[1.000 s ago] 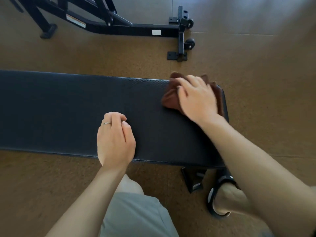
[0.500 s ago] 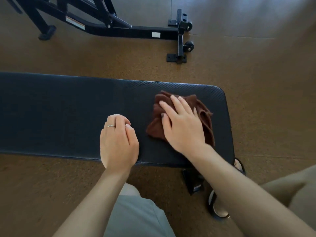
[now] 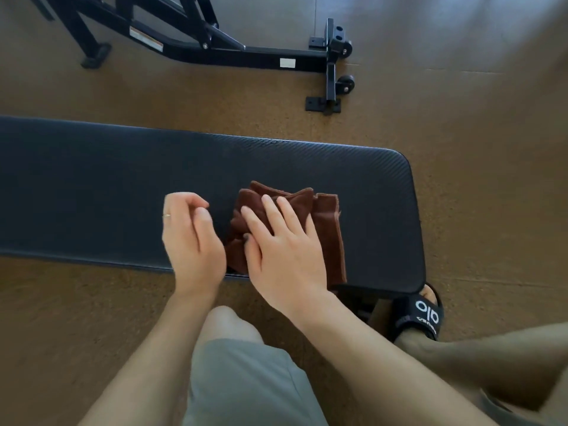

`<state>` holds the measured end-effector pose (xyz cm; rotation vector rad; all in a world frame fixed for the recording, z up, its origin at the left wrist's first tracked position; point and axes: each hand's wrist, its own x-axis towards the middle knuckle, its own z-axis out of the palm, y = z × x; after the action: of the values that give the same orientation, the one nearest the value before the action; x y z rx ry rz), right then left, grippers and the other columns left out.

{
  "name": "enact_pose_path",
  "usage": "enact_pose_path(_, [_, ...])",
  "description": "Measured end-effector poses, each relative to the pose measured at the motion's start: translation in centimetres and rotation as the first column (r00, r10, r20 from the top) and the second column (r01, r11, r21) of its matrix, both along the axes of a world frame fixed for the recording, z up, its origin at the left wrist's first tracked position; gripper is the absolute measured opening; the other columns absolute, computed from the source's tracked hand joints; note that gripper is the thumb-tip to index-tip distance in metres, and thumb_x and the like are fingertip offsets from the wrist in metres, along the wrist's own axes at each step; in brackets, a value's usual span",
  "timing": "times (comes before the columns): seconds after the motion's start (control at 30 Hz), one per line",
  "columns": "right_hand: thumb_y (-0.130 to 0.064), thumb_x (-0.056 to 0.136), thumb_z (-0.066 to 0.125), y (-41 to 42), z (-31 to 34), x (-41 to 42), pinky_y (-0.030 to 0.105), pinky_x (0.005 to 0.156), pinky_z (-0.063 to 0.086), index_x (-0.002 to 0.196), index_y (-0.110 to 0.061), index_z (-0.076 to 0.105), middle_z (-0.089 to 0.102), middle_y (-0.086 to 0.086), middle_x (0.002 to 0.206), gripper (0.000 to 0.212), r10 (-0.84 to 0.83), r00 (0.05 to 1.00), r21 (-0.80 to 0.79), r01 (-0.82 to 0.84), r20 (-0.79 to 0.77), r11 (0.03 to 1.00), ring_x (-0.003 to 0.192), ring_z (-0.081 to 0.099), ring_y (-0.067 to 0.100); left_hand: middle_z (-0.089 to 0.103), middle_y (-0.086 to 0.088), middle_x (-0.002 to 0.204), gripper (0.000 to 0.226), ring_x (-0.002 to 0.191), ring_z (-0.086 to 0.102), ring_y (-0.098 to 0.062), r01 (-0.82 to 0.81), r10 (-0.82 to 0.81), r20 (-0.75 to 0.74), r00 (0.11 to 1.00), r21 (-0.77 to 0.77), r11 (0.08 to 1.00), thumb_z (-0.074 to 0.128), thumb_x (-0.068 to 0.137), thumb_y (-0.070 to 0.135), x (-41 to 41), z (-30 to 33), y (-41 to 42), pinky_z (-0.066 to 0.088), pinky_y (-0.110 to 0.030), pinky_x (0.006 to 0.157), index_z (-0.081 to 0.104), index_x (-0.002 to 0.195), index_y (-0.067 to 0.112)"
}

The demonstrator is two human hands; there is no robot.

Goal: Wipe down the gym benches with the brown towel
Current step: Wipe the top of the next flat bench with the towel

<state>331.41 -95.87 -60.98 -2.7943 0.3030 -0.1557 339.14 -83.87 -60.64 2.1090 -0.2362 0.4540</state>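
We look down on a brown, cork-like speckled floor (image 3: 461, 179) with faint seams between its panels and patches of pale light at the upper right. Across it lies a black padded bench (image 3: 123, 186), its long axis running left to right through the view; its rounded right end sits near our right foot in a black slide sandal (image 3: 421, 315), while its left end passes out of frame. Beyond the bench stands the black steel frame of another machine (image 3: 246, 53), with small wheels and flat foot plates at its right end. The brown towel (image 3: 325, 229) lies bunched and folded on the bench top, toward the near edge and the right end, its longer side running roughly from the far edge toward us. Our right hand (image 3: 282, 250) lies flat on the towel, fingers extended and slightly spread, pressing it onto the pad. Our left hand (image 3: 190, 238), wearing a ring, hovers just beside the towel with fingers loosely curled, gripping nothing. Grey shorts (image 3: 246, 385) cover our knee below.
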Motion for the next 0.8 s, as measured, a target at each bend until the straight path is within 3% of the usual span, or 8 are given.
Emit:
enact_pose_path(0.13, [-0.052, 0.108, 0.028, -1.4, -0.4, 0.5, 0.048, 0.128, 0.02, 0.151, -0.04, 0.048, 0.039, -0.006, 0.164, 0.049, 0.035, 0.999, 0.018, -0.035, 0.011, 0.999, 0.155, 0.028, 0.02, 0.053, -0.001, 0.091, 0.02, 0.082, 0.051, -0.025, -0.065, 0.078, -0.042, 0.996, 0.26, 0.963, 0.035, 0.097, 0.014, 2.2, -0.1, 2.3, 0.042, -0.042, 0.075, 0.053, 0.091, 0.009])
enact_pose_path(0.23, [-0.052, 0.106, 0.029, -3.9, -0.3, -0.9, 0.049, 0.125, 0.025, 0.15, -0.039, 0.05, 0.04, -0.005, 0.163, 0.05, -0.026, 0.999, 0.011, 0.026, 0.022, 1.0, 0.155, 0.03, 0.019, 0.055, -0.005, 0.095, 0.021, 0.084, 0.047, -0.024, -0.045, 0.091, -0.087, 0.992, 0.428, 0.903, 0.035, 0.097, 0.02, 2.6, -0.9, 2.6, 0.039, -0.045, 0.081, 0.053, 0.089, 0.011])
enact_pose_path(0.4, [-0.051, 0.104, 0.025, -9.9, 0.4, -4.9, 0.057, 0.123, 0.027, 0.154, -0.036, 0.045, 0.036, -0.002, 0.165, 0.055, -0.327, 0.944, 0.011, 0.328, -0.037, 0.945, 0.156, 0.024, 0.021, 0.057, -0.008, 0.099, 0.022, 0.085, 0.047, -0.024, -0.048, 0.1, -0.087, 0.991, 0.466, 0.883, 0.034, 0.097, 0.023, 2.6, -1.1, 2.7, 0.038, -0.044, 0.083, 0.052, 0.088, 0.014])
enact_pose_path(0.5, [-0.045, 0.103, 0.031, -6.9, 0.2, -4.5, 0.058, 0.121, 0.026, 0.154, -0.035, 0.044, 0.038, 0.001, 0.165, 0.054, -0.48, 0.876, -0.058, 0.477, -0.04, 0.877, 0.155, 0.025, 0.024, 0.058, -0.008, 0.099, 0.024, 0.086, 0.05, -0.028, -0.065, 0.119, -0.086, 0.989, 0.473, 0.878, 0.034, 0.098, 0.025, 2.7, -0.9, 2.1, 0.039, -0.045, 0.082, 0.053, 0.089, 0.013])
enact_pose_path(0.57, [-0.041, 0.098, 0.037, -2.0, -0.1, -2.7, 0.058, 0.117, 0.029, 0.151, -0.034, 0.048, 0.041, 0.004, 0.163, 0.055, -0.383, 0.924, -0.069, 0.381, -0.016, 0.922, 0.153, 0.031, 0.027, 0.058, -0.008, 0.099, 0.025, 0.088, 0.052, -0.03, -0.078, 0.136, -0.086, 0.987, 0.483, 0.872, 0.033, 0.098, 0.025, 2.7, -1.0, 2.1, 0.039, -0.046, 0.083, 0.053, 0.089, 0.013])
enact_pose_path(0.67, [-0.04, 0.101, 0.04, 4.6, -0.7, 0.4, 0.056, 0.119, 0.029, 0.148, -0.033, 0.053, 0.046, 0.004, 0.16, 0.049, -0.07, 0.996, -0.044, 0.073, 0.051, 0.996, 0.151, 0.035, 0.027, 0.057, -0.008, 0.096, 0.027, 0.085, 0.054, -0.032, -0.066, 0.126, -0.118, 0.985, 0.419, 0.906, 0.029, 0.095, 0.024, 3.1, -1.1, 2.7, 0.044, -0.047, 0.08, 0.053, 0.087, 0.012])
enact_pose_path(0.8, [-0.044, 0.108, 0.034, 2.9, -0.3, 0.8, 0.049, 0.125, 0.023, 0.15, -0.034, 0.05, 0.043, 0.0, 0.162, 0.046, 0.095, 0.995, -0.033, -0.094, 0.038, 0.995, 0.153, 0.031, 0.022, 0.057, -0.006, 0.096, 0.025, 0.083, 0.053, -0.028, -0.047, 0.106, -0.116, 0.988, 0.421, 0.906, 0.031, 0.096, 0.02, 3.1, -1.0, 3.2, 0.043, -0.045, 0.08, 0.053, 0.088, 0.011])
